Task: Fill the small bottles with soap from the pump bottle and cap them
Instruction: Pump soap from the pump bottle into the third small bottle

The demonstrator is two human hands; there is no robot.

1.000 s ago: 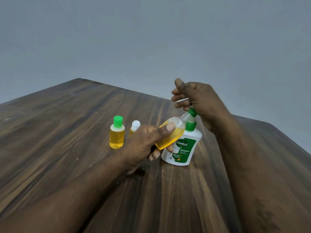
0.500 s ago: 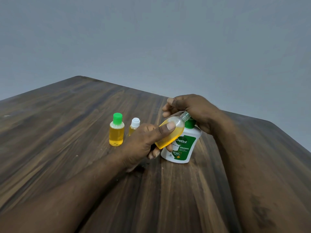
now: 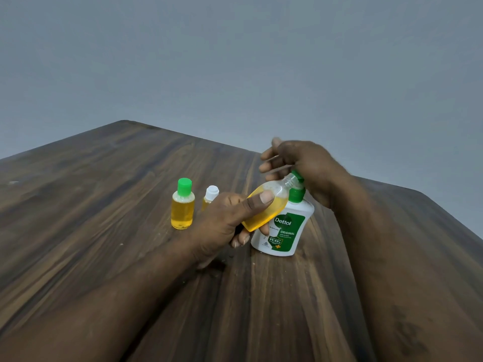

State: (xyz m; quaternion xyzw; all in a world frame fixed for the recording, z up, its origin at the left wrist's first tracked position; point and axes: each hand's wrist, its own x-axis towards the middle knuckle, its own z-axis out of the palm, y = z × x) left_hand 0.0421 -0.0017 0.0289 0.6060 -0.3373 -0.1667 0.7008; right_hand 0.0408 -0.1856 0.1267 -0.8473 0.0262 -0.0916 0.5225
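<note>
My left hand (image 3: 224, 223) grips the uncapped small bottle (image 3: 264, 212), tilted, with its neck at the spout of the pump bottle (image 3: 285, 231) on the bench (image 3: 104, 257). My right hand (image 3: 305, 168), lower a moment ago, has risen with the pump head (image 3: 298, 176) and mostly covers it, fingers (image 3: 266, 168) loose and blurred. My left hand half hides a white-capped bottle (image 3: 211, 193) beside a green-capped bottle (image 3: 182, 205).

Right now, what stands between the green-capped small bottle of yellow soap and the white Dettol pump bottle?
In the head view: a smaller white-capped bottle, then the left hand gripping a tilted clear bottle.

On table (image 3: 104, 178): capped bottle (image 3: 182, 208) leftmost; second small bottle (image 3: 210, 194) just right; tilted bottle (image 3: 271, 205) before pump bottle (image 3: 285, 232), rightmost.
</note>
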